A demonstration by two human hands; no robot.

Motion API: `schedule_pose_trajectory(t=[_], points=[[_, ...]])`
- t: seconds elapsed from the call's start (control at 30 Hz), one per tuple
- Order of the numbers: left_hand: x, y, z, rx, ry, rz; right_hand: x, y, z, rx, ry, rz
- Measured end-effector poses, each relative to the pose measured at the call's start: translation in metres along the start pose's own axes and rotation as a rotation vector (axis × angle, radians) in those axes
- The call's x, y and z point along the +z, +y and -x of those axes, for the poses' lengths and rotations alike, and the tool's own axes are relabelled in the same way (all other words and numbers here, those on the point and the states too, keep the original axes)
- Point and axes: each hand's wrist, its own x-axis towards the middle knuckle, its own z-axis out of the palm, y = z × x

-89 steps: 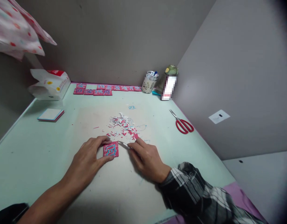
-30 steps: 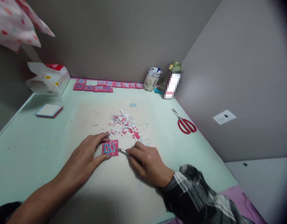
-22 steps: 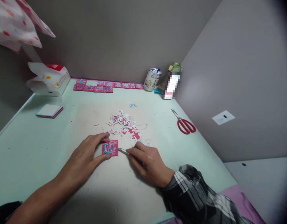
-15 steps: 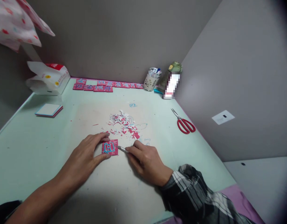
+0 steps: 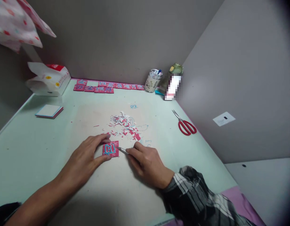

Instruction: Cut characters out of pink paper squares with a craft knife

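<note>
1. Lower centre of the frame: our left hand (image 5: 85, 158) lies flat on the table (image 5: 29, 150), thumb and forefinger spread around the red card (image 5: 110, 148) and touching its near and far edges. The fingers are part open, pinning the card rather than lifting it.
2. Just right of the card: our right hand (image 5: 146, 161) is closed in a pen grip on a slim knife (image 5: 122, 150). Its tip meets the card's right edge. The blade itself is too small to make out.
3. To cut well, we judge that we should hold the card down firmly, keep the left fingertips off the cutting line, hold the knife at a low angle and draw it in short light strokes along the blue outline.
4. Just beyond the card, at frame centre: a heap of scraps (image 5: 126, 125) in red, white and blue. We should not let scraps slip under the card, where they would lift it.
5. Right of centre: red scissors (image 5: 186, 125) lie shut, well apart from both hands.
6. Left of centre: a small pad (image 5: 49, 111) lies flat.
7. Upper centre, against the wall: a row of cards (image 5: 104, 87). To its right stands a cup (image 5: 153, 81) with pens; to its left lies a box (image 5: 49, 79).
</note>
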Motion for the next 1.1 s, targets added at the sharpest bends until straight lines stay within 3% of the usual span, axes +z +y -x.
schedule_pose_trajectory(t=[0.47,0.77,1.1], points=[[0.003,-0.0033,0.0011,0.019,0.03,-0.063,0.0077,-0.0047,0.0003,0.044,-0.005,0.106],[0.0021,-0.0043,0.0022,-0.01,0.022,-0.036,0.0073,-0.0026,0.0019,-0.023,-0.039,0.208],[0.0019,0.0002,-0.0001,-0.01,0.028,-0.049,0.006,-0.0036,0.0036,0.021,-0.025,0.133]])
